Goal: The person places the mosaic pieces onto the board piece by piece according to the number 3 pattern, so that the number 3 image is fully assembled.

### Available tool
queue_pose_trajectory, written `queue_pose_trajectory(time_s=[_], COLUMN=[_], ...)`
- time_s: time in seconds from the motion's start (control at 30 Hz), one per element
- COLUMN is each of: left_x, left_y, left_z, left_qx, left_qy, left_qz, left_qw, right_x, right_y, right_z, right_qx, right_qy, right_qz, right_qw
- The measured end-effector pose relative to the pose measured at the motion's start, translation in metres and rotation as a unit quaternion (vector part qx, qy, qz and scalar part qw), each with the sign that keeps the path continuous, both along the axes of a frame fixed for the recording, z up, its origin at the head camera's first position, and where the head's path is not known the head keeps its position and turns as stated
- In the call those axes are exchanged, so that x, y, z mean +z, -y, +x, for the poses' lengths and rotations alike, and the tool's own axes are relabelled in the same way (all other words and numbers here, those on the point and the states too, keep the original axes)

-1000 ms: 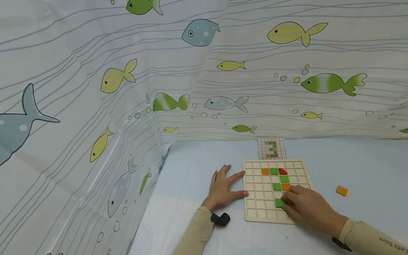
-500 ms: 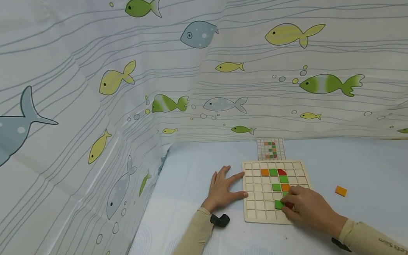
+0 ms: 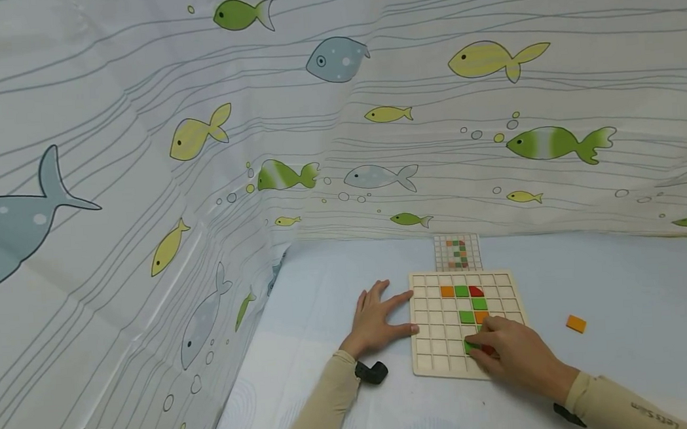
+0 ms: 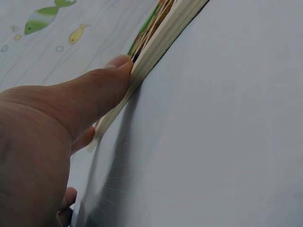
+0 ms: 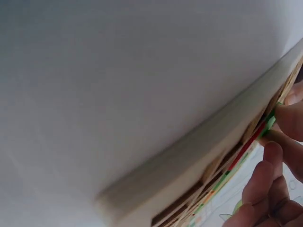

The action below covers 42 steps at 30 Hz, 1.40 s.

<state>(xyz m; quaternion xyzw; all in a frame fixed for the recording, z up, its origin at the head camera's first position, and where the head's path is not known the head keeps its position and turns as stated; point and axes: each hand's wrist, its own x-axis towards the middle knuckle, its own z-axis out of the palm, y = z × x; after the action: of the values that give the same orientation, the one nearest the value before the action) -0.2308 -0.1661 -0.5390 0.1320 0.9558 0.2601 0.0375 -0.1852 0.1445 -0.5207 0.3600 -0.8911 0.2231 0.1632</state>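
A wooden grid board [image 3: 437, 346] lies on the table with square tiles in its cells. My left hand [image 3: 372, 323] is spread at the board's left edge. Its thumb [image 4: 102, 87] touches that edge in the left wrist view. Low on the board, my right hand [image 3: 514, 348] pinches a green tile [image 3: 470, 346] between thumb and finger. A red tile [image 3: 489, 350] sits just right of it, partly under the hand. Further up are an orange tile [image 3: 446, 291], a green one [image 3: 462, 290], a red one with a rounded corner [image 3: 475, 291] and several others.
Behind the board lies a small pattern card [image 3: 458, 253] with a printed grid of coloured squares. A loose orange tile [image 3: 576, 323] rests on the table right of the board. Fish-printed sheeting [image 3: 315, 131] rises at the back and left.
My right fingertips have shifted slightly left and now cover more of the green tile. More of the red tile beside it shows. My left hand stays at the board's edge.
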Motion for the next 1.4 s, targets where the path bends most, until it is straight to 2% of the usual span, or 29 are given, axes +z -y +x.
queue_pose_trajectory(time_s=[0.27, 0.6, 0.73, 0.83, 1.07, 1.4], left_x=[0.003, 0.000, 0.002, 0.003, -0.001, 0.001], left_y=[-0.001, 0.002, 0.001, 0.001, 0.000, 0.000], left_z=[0.001, 0.001, 0.001, 0.002, -0.001, 0.000], left_qx=[0.001, -0.002, -0.003, -0.003, -0.004, -0.005], left_qy=[-0.004, -0.009, -0.008, -0.006, -0.009, -0.004], left_qz=[0.005, 0.002, 0.008, 0.010, 0.002, 0.013], left_qw=[1.0000, 1.0000, 0.9999, 0.9999, 0.9999, 0.9999], right_x=[0.004, 0.002, 0.003, 0.005, 0.012, 0.017], right_y=[0.000, 0.002, 0.001, -0.003, -0.028, -0.075], right_z=[0.000, 0.000, 0.001, 0.002, -0.001, -0.009], right_qx=[0.007, -0.005, -0.023, -0.045, -0.082, -0.139], right_qy=[0.010, 0.016, 0.014, 0.036, 0.052, 0.088], right_qz=[0.010, 0.023, 0.031, 0.045, 0.057, 0.101], right_qw=[0.9999, 0.9996, 0.9992, 0.9973, 0.9937, 0.9812])
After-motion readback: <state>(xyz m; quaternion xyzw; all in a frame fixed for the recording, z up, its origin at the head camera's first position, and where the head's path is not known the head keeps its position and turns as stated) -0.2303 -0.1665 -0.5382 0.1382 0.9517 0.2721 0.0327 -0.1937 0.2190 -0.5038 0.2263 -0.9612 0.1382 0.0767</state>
